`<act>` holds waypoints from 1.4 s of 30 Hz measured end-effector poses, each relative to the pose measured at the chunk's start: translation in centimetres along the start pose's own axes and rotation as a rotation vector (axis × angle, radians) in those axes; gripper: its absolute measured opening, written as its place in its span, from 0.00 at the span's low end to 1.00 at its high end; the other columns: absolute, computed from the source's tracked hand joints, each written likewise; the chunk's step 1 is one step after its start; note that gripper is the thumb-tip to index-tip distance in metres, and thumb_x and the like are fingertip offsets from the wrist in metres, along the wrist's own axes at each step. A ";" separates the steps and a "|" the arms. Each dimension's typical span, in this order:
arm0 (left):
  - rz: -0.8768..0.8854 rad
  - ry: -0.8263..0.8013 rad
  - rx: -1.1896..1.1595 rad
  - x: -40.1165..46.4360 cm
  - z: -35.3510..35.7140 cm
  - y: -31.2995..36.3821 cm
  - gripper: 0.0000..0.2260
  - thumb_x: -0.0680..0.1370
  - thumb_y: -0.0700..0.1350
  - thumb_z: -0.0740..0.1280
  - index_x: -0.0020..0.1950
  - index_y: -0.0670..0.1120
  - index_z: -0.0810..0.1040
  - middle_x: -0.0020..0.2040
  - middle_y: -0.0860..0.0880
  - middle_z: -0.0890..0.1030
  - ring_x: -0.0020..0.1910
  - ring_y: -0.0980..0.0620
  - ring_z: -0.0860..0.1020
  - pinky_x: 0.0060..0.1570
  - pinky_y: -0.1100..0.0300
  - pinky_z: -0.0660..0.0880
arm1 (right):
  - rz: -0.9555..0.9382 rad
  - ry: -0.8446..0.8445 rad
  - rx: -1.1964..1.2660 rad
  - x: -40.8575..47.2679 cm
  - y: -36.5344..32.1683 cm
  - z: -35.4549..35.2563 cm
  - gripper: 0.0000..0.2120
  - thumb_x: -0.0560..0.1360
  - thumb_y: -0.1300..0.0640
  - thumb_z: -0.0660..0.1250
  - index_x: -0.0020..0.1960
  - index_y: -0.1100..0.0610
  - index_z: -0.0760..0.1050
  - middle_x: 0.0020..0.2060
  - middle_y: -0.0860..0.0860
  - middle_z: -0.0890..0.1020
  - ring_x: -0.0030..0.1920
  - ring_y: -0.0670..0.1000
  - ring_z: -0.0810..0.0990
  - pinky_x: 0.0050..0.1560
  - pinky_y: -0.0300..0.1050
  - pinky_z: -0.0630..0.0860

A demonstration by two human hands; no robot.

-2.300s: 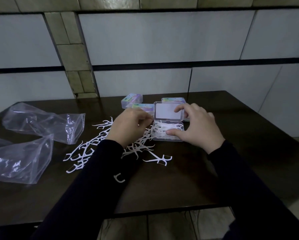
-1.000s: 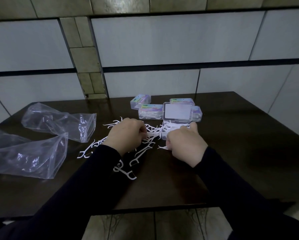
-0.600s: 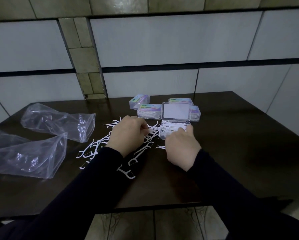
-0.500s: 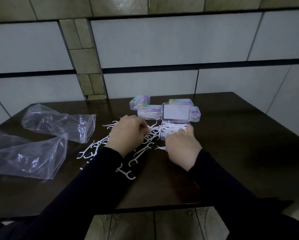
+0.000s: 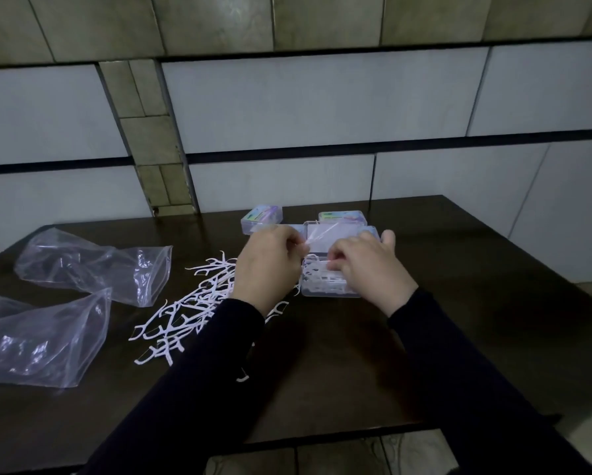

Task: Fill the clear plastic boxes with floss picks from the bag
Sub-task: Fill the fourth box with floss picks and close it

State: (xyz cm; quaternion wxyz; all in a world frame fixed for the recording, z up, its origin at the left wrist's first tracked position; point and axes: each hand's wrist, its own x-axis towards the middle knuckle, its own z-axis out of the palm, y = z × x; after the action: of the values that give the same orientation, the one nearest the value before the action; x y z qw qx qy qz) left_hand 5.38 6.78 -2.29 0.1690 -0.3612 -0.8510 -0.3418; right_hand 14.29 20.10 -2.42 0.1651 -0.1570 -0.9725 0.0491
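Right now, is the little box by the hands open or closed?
Open. The clear box has its lid tipped up behind it, and white floss picks show inside.

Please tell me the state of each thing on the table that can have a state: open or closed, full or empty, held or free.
Open box: lid up, partly filled with picks.
Lid: raised, both hands at it.
Left hand: fingers curled at the lid's left edge.
Right hand: fingers curled over the box.
Closed boxes: shut, behind the open one.
Loose picks: scattered on the table.
Bags: two, lying flat, apparently empty.
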 end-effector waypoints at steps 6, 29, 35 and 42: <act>-0.044 -0.142 0.019 1.0 2.1 0.8 0.05 0.77 0.48 0.67 0.49 0.48 0.80 0.47 0.51 0.80 0.47 0.52 0.77 0.46 0.58 0.72 | 0.096 0.122 0.242 -0.1 1.8 0.3 0.09 0.71 0.41 0.70 0.46 0.45 0.78 0.41 0.39 0.76 0.49 0.42 0.67 0.50 0.46 0.53; 0.029 -0.384 -0.054 1.3 1.3 -1.6 0.06 0.75 0.50 0.71 0.50 0.54 0.83 0.45 0.58 0.80 0.46 0.61 0.76 0.50 0.62 0.74 | 0.207 0.152 0.151 -0.9 3.2 0.1 0.09 0.79 0.45 0.61 0.55 0.44 0.77 0.51 0.42 0.77 0.54 0.46 0.74 0.53 0.48 0.59; 0.044 -0.369 -0.051 1.4 1.5 -1.6 0.05 0.76 0.45 0.70 0.50 0.51 0.84 0.44 0.57 0.77 0.43 0.61 0.74 0.51 0.63 0.72 | 0.219 0.111 0.087 -0.9 3.0 0.2 0.10 0.79 0.49 0.63 0.59 0.45 0.78 0.56 0.43 0.80 0.56 0.47 0.74 0.57 0.49 0.60; 0.069 -0.349 -0.035 1.6 1.7 -1.8 0.05 0.76 0.45 0.70 0.50 0.52 0.84 0.47 0.54 0.79 0.46 0.58 0.75 0.52 0.62 0.72 | 0.200 0.182 0.115 -0.7 2.7 0.4 0.10 0.79 0.49 0.64 0.58 0.43 0.78 0.54 0.43 0.81 0.55 0.46 0.72 0.55 0.47 0.59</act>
State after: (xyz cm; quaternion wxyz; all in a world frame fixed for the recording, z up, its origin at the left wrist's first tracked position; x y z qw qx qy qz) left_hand 2.94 7.87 -3.48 0.0241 -0.4469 -0.8483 -0.2828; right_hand 15.56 22.41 -3.39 0.2558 -0.2474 -0.9285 0.1066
